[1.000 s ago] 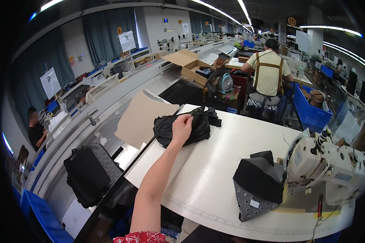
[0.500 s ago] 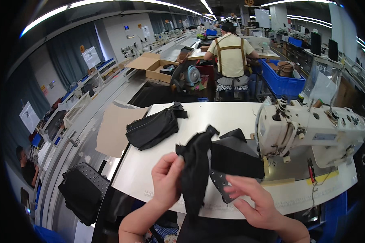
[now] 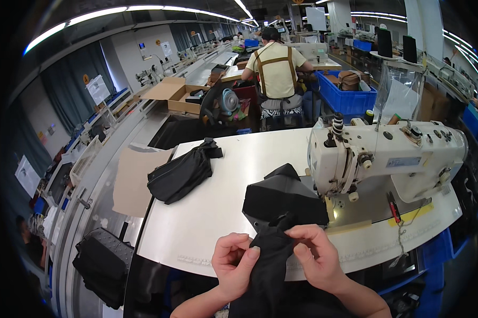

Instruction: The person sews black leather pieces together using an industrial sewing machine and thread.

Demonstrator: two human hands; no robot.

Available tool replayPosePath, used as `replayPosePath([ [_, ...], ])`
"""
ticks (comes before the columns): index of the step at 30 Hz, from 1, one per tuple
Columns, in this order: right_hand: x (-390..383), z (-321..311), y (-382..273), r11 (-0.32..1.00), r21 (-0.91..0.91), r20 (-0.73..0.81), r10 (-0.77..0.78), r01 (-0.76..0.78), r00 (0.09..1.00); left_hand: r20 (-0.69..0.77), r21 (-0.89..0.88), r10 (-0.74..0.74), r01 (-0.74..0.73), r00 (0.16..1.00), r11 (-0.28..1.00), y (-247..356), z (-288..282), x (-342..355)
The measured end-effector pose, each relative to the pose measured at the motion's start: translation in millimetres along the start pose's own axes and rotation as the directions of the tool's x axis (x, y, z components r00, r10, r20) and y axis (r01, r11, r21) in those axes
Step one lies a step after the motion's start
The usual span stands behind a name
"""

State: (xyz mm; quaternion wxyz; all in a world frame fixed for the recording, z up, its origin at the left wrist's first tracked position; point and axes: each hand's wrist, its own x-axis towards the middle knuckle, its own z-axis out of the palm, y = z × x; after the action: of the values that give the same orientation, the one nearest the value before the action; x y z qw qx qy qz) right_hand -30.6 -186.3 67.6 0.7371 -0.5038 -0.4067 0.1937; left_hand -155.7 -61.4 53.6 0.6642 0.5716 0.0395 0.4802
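A black fabric piece (image 3: 271,254) hangs between my two hands above the front edge of the white table. My left hand (image 3: 233,262) pinches its left side between thumb and fingers. My right hand (image 3: 316,254) is closed on its upper right edge. Just beyond them lies another black fabric panel (image 3: 284,200) with a greyish section, reaching to the foot of the white sewing machine (image 3: 387,156). A black zippered pouch (image 3: 180,174) rests at the far left of the table.
Red-handled snippers (image 3: 393,208) lie right of the needle area. A brown cardboard sheet (image 3: 138,180) and a black studded bag (image 3: 102,265) are off the table's left side. Ahead, a person (image 3: 276,71) sits near a blue bin (image 3: 347,95) and an open carton (image 3: 183,98).
My right hand, open and apart before, has closed on the fabric piece. Both hands and the piece are lower and nearer me. The whole view has shifted a little to the right.
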Motion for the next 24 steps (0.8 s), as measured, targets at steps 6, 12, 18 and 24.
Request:
replayPosePath([
  [6,-16,-4,15,0.998,0.052,0.07,0.043,-0.046,0.997,0.092,-0.219,-0.071,0.089,0.993,0.972,-8,11,-10],
  [12,-17,-3,21,0.966,0.235,-0.049,0.12,-0.105,0.992,0.121,0.197,-0.128,0.102,0.984,0.975,-16,20,-20],
  [18,-29,1,32,0.996,0.061,-0.016,-0.058,0.059,0.998,0.098,0.314,-0.031,-0.001,0.995,0.949,-17,22,-24],
  [24,-17,-27,5,0.815,-0.515,-0.103,-0.365,0.264,0.925,0.121,0.287,-0.008,-0.027,0.993,0.958,7,-5,-14],
])
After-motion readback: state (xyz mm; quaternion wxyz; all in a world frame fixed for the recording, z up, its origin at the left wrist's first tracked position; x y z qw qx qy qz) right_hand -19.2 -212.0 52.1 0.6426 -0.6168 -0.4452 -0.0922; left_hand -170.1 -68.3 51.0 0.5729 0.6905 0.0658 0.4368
